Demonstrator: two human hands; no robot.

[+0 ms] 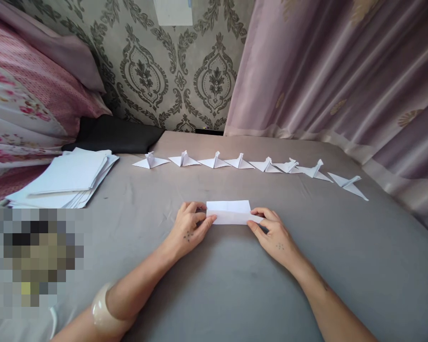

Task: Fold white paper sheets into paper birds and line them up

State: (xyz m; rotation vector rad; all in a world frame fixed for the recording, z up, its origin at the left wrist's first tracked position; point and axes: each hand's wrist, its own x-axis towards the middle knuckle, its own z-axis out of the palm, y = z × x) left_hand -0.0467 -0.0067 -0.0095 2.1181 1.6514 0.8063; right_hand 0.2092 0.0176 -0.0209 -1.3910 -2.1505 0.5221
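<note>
Between my two hands is a sheet of white paper (228, 213), folded into a wide strip with a crease running along its length. My left hand (193, 222) pinches its left end, thumb on top at the lower corner. At the other end my right hand (271, 229) grips the paper between thumb and fingers, where a narrow pointed flap sticks out to the right. Beyond the hands stands a row of several folded white paper birds (215, 161), wings spread and touching or nearly touching one another.
A stack of white paper sheets (71, 173) lies at the left, with a black cloth-like item (117, 135) behind it. Grey fabric (242, 285) covers the surface. Pink curtains (288, 71) hang at the right, and patterned wallpaper (180, 61) is at the back. A blurred patch hides the lower left.
</note>
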